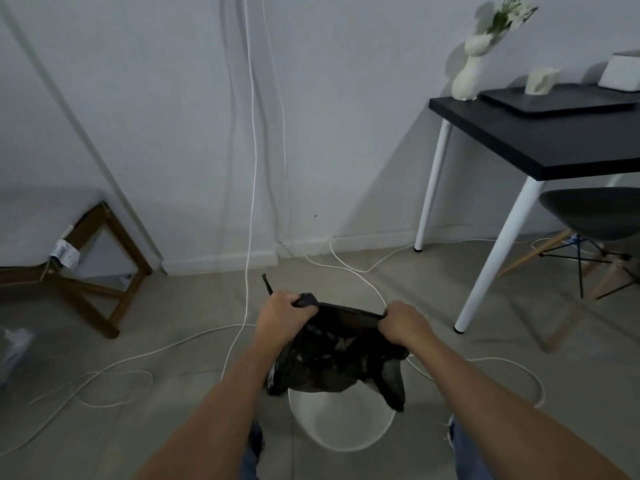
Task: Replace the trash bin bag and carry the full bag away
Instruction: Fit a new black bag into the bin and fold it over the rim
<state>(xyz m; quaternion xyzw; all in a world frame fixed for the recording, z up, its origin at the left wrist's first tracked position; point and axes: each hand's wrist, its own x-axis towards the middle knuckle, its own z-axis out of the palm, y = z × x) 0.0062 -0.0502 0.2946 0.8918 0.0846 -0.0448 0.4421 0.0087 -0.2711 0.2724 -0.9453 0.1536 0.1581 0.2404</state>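
A black trash bag [332,362] hangs in the air above a white round trash bin [341,427] that stands on the floor between my legs. My left hand [282,317] grips the bag's top edge on the left, and my right hand [401,323] grips it on the right. The bag's mouth is stretched taut between the two hands. Its lower part droops over the bin's far rim and hides it. What lies inside the bin and the bag cannot be made out.
White cables [145,358] loop across the grey tiled floor around the bin. A black desk with white legs [519,140] and a dark chair [595,216] stand at the right. A wooden stool [104,258] is at the left, by the wall.
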